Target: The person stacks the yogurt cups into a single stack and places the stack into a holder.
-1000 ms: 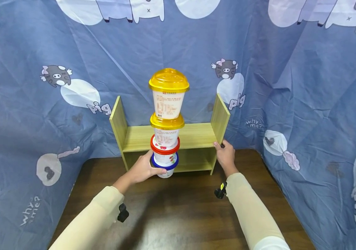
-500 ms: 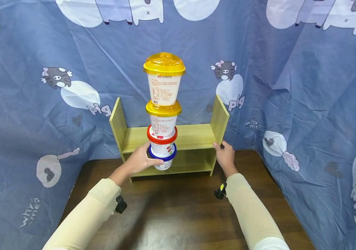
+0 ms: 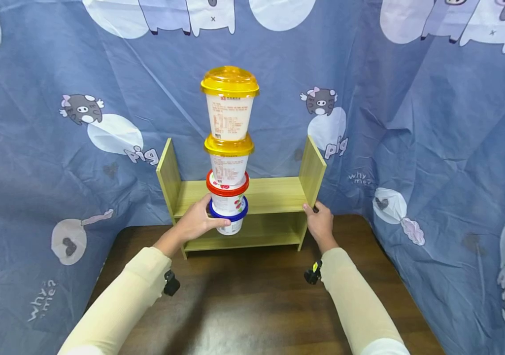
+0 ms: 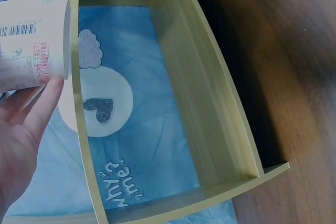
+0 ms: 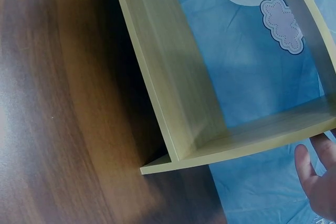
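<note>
My left hand [image 3: 194, 222] holds the bottom of an upright stack, with the thumb along the white tub [image 3: 231, 227] under the blue lid [image 3: 229, 209]. Above it come a tub with a red lid [image 3: 227, 183] and cherry pictures, then two printed tubs with yellow lids, the top tub [image 3: 230, 116] being the larger. The stack hangs in front of a light wooden shelf [image 3: 270, 192]. In the left wrist view, my fingers support the tub [image 4: 31, 45]. My right hand [image 3: 320, 224] grips the shelf's right side panel, thumb at its front edge.
The two-tier shelf stands on a dark brown wooden table [image 3: 252, 305]. Its tall left panel [image 3: 168, 172] rises beside the stack. A blue curtain [image 3: 146, 88] with pig prints hangs behind and on both sides.
The stack has risen and shifted slightly left with my left hand, the movement slowing in the last half second. My right hand stays at the shelf's right panel.
</note>
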